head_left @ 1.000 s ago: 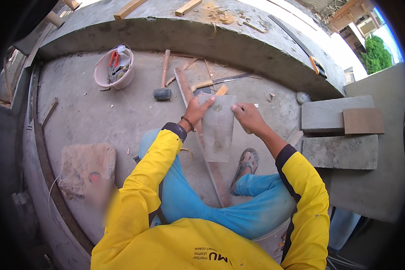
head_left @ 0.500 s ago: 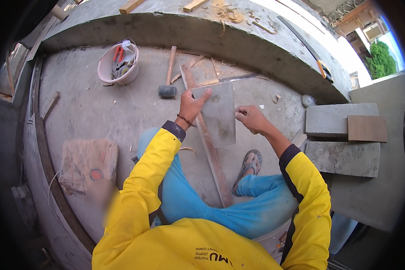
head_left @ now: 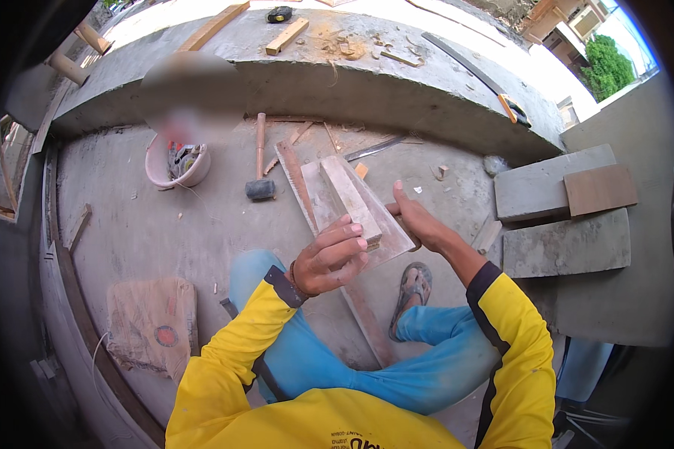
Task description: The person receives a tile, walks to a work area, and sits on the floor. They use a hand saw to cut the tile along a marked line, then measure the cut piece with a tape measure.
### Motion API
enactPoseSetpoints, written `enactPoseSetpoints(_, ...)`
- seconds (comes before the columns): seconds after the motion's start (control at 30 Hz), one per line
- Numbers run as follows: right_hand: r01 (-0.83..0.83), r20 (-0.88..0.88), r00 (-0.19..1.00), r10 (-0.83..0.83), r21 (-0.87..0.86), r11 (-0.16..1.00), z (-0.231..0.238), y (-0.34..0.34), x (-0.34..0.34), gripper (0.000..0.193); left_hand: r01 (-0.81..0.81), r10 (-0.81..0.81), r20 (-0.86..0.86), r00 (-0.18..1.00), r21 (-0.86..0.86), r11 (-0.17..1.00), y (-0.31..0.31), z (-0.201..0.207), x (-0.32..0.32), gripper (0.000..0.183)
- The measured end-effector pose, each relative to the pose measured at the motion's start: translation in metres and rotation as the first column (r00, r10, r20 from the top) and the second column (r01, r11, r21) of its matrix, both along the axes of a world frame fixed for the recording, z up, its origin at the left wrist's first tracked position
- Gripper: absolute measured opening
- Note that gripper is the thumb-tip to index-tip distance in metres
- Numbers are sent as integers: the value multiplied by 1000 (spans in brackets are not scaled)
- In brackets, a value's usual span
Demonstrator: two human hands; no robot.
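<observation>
A thin, flat rectangular board (head_left: pixel 388 241) is tilted in front of me, above the floor. Along its upper face lies a straight wooden bar (head_left: pixel 344 196). My right hand (head_left: pixel 421 218) grips the board by its right edge, thumb up and fingers curled around the edge. My left hand (head_left: pixel 329 256) is at the near end of the bar, fingers stretched out and fingertips at the bar's side; its thumb is hidden. Beneath the board, a long reddish-brown plank (head_left: pixel 367 323) runs across the floor toward my legs.
Ahead left are a pink bucket (head_left: pixel 154 166) of tools and a rubber mallet (head_left: pixel 260 188). A saw (head_left: pixel 479 78) and wood offcuts (head_left: pixel 287 37) lie on the concrete ledge. Concrete blocks (head_left: pixel 565 243) stand at right, a worn wooden board (head_left: pixel 153 318) at left. A blurred patch covers part of the ledge.
The board has turned from its plain grey face to the face with the bar. My right hand has taken its edge; my left hand has loosened and moved down to the bar's near end.
</observation>
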State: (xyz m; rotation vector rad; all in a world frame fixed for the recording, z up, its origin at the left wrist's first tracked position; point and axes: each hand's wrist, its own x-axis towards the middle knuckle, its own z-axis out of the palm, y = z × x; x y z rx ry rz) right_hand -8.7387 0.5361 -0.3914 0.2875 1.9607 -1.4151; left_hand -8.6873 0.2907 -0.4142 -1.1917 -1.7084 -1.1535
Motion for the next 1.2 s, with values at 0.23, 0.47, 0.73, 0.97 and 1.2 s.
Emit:
enactPoseSetpoints(0.23, -3, -182, 983, -5, -47, 999, 46, -18, 8, 43, -14, 14, 82, 997, -7, 1000, -5, -22, -1, 29)
enactPoseSetpoints(0.47, 68, -583, 811, -54, 2, 998, 26, -19, 7, 36, -91, 93, 136, 986, -21, 996, 7, -28, 2, 54)
enactPoseSetpoints(0.73, 75, -481, 873, -84, -38, 996, 31, -24, 9, 37, -212, 214, 24, 976, -65, 975, 0, -34, -8, 53)
enactPoseSetpoints(0.97, 97, -440, 886, -142, -124, 988, 21, -26, 14, 35, -205, 211, 40, 977, -131, 970, 1, -26, -6, 45)
enactPoseSetpoints(1.2, 97, -256, 956, -142, -180, 979, 19, -15, 8, 36, -250, 252, 7, 968, -117, 961, 1, -31, -15, 45)
